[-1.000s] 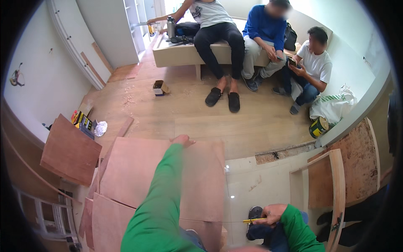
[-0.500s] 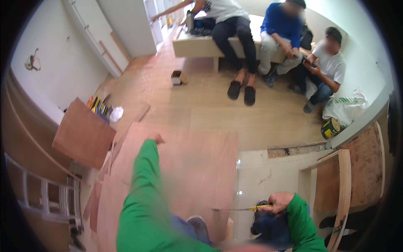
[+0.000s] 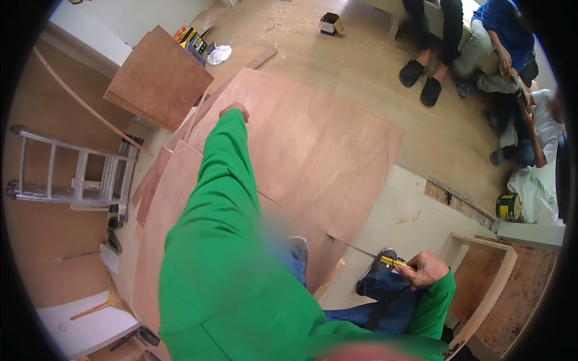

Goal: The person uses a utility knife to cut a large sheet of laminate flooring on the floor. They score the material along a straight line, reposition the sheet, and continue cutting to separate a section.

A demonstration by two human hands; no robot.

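Observation:
My left arm reaches far forward over a reddish plywood sheet (image 3: 328,150). My left hand (image 3: 236,111) rests near the sheet's far-left edge, fingers curled in and mostly hidden. Beside my bent leg, my right hand (image 3: 426,269) is closed around a slim yellow-handled tool (image 3: 394,263), whose exact kind I cannot make out. A thin dark line runs from near the tool's front end to the sheet's near edge. Under the sheet, more plywood (image 3: 165,198) shows on the left. My shoe (image 3: 382,265) is on the pale tiles near the tool.
Smaller plywood panels (image 3: 159,78) lean at the left, above an aluminium ladder (image 3: 78,168). A wooden frame (image 3: 487,289) stands at my right. Several people sit at the far right, near a can (image 3: 509,206) and a white sack (image 3: 533,192). A small box (image 3: 331,24) lies ahead.
My view has tilted down and turned, so the sheet and both hands appear higher and the people farther right. The yellow-handled tool stays in my right hand.

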